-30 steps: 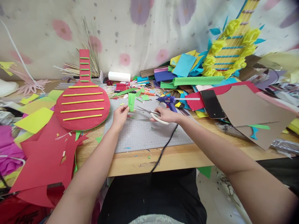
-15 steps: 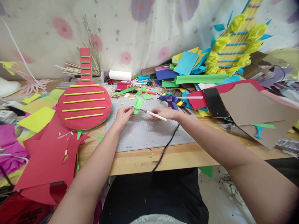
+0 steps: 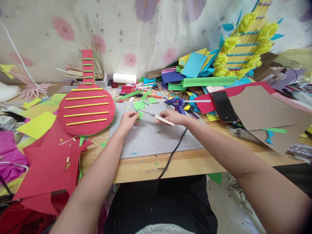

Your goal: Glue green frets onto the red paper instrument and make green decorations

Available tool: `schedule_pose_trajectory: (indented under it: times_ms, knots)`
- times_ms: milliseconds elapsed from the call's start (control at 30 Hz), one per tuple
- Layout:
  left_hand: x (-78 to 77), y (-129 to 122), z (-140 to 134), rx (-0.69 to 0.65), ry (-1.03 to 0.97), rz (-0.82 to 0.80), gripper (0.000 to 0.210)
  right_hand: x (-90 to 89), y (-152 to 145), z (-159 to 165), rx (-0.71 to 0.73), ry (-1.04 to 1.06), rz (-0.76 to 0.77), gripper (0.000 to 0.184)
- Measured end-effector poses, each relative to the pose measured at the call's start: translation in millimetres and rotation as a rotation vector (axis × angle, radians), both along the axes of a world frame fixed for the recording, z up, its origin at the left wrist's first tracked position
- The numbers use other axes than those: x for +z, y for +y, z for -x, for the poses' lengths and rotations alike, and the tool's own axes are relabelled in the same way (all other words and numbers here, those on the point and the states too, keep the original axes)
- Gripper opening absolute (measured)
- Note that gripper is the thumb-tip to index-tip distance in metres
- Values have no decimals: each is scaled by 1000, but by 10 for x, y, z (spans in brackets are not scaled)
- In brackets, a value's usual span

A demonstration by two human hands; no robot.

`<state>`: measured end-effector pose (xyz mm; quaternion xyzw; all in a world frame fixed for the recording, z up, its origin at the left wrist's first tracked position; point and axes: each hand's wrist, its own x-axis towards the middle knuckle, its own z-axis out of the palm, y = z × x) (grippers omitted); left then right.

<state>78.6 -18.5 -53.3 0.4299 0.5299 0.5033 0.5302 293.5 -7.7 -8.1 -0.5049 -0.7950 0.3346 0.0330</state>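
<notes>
Between the fingertips of my left hand point(image 3: 129, 122) is a small piece of green paper point(image 3: 140, 115). My right hand point(image 3: 170, 117) grips white-handled scissors point(image 3: 164, 120), their blades pointing left toward that green piece. Just beyond my left fingers, a separate green scrap point(image 3: 139, 105) lies on the far part of the grey cutting mat point(image 3: 156, 143). Both hands are over this mat. A blue glue gun point(image 3: 177, 103) with a clear stick rests right behind my right hand.
Left of the mat lies a red paper guitar shape point(image 3: 86, 109) with yellow strips. A black phone point(image 3: 224, 106) and brown cardboard point(image 3: 263, 113) are on the right. A black cable point(image 3: 172, 156) crosses the mat's front edge. Coloured sheets point(image 3: 195, 65) are heaped behind.
The green piece at the scissor blades has been cut: one part now lies on the mat, and a smaller part stays in my left fingers. My hands have barely moved.
</notes>
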Motion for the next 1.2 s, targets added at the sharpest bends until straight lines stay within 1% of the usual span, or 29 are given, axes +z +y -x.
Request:
schedule_pose_trajectory:
  times_ms: [67, 133, 233, 300, 400, 433, 467, 533, 600, 667, 800, 867, 967, 1067, 1200]
  knots:
    - [-7, 7, 6, -6, 1, -16, 24, -46, 40, 12, -45, -78, -94, 48]
    - [-18, 17, 7, 0, 2, -41, 24, -105, 67, 45, -124, -182, -221, 43]
    - [-43, 36, 3, 45, 0, -96, 24, -173, 87, 107, -190, -295, -398, 32]
    - [-67, 49, -2, 66, 7, -128, 24, -165, 101, 138, -178, -325, -449, 29]
    - [-98, 57, -11, 71, 58, -164, 22, -54, 136, 179, -214, -331, -447, 32]
    - [-104, 56, -15, 73, 85, -176, 21, -7, 147, 202, -240, -274, -451, 31]
    - [-105, 52, -19, 73, 111, -187, 20, 34, 154, 232, -256, -170, -455, 30]
    - [-94, 39, -32, 70, 148, -205, 20, 64, 156, 321, -243, 147, -439, 28]
    - [-69, 21, -47, 56, 159, -217, 20, 2, 135, 437, -198, 450, -362, 29]
    - [-41, 5, -62, 43, 156, -228, 20, -138, 101, 553, -212, 617, -282, 30]
    - [-17, -10, -82, 33, 139, -236, 19, -434, 50, 688, -326, 798, -176, 30]
    - [-23, -11, -86, 12, 117, -225, 21, -509, 47, 702, -321, 895, -142, 32]
    - [-34, -12, -85, -27, 54, -215, 25, -534, 55, 695, -306, 998, -123, 34]
    - [-35, -16, -81, -83, -2, -214, 30, -505, 41, 685, -336, 1027, -126, 35]
    - [-29, -19, -80, -143, -13, -205, 33, -450, -8, 674, -338, 1049, -78, 31]
